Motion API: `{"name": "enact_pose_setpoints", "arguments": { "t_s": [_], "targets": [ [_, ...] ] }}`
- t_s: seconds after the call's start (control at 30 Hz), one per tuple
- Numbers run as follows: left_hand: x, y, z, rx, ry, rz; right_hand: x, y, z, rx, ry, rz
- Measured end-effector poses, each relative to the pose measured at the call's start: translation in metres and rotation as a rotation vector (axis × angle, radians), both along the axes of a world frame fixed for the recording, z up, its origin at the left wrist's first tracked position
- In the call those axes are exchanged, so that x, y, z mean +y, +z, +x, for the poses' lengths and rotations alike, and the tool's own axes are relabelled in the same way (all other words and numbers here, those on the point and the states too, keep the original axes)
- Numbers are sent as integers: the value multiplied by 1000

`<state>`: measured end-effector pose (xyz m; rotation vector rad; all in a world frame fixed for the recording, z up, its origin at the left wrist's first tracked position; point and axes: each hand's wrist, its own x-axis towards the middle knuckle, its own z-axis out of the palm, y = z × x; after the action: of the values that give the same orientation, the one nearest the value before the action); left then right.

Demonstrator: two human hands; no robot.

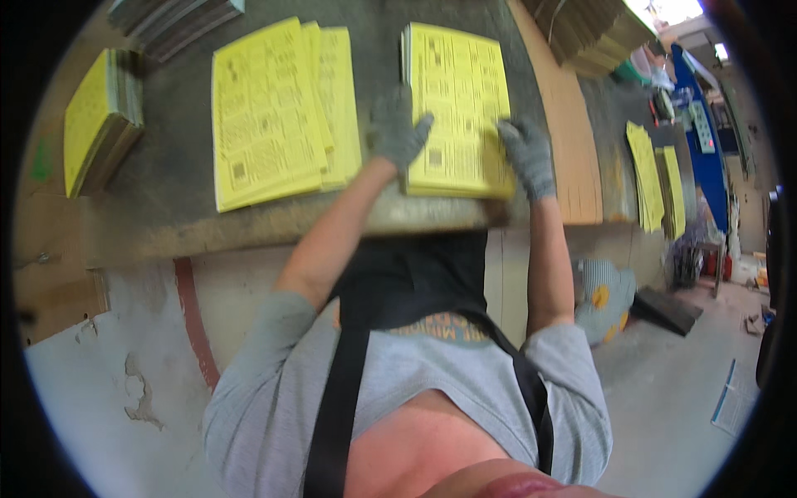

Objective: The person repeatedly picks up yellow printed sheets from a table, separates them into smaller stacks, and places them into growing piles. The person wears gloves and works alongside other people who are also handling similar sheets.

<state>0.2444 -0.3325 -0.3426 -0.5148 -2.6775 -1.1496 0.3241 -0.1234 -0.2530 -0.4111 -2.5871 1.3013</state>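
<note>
A stack of yellow printed sheets lies near the front edge of the dark worktable, and both my grey-gloved hands are at its sides. My left hand is along the left edge, its thumb over the top sheet and its fingers down by the side. From the right edge, my right hand holds the same stack, fingertips at the rim of the paper. What the fingers do under the edges is hidden. Left of my left hand, more yellow sheets lie in overlapping, slightly fanned piles.
A thick yellow-topped stack stands at the far left, and a grey stack behind it. Brown cardboard runs along the table's right side. Further right are narrow yellow piles and a blue surface. Tall bundles stand at the back right.
</note>
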Motion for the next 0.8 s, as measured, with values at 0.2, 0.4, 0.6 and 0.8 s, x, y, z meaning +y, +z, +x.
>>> {"name": "enact_pose_setpoints", "arguments": {
  "t_s": [0.2,0.4,0.6,0.8],
  "targets": [
    [-3,-3,-7,88,-16,15,-5,-4,-8,-87,-40,-59],
    [-1,4,-3,111,7,-27,-13,-5,-22,-151,53,52],
    [-1,4,-4,58,-4,-46,-9,-3,-31,-301,33,16],
    [3,8,-2,15,37,-87,-44,26,-40,-257,181,687]
  ]
}}
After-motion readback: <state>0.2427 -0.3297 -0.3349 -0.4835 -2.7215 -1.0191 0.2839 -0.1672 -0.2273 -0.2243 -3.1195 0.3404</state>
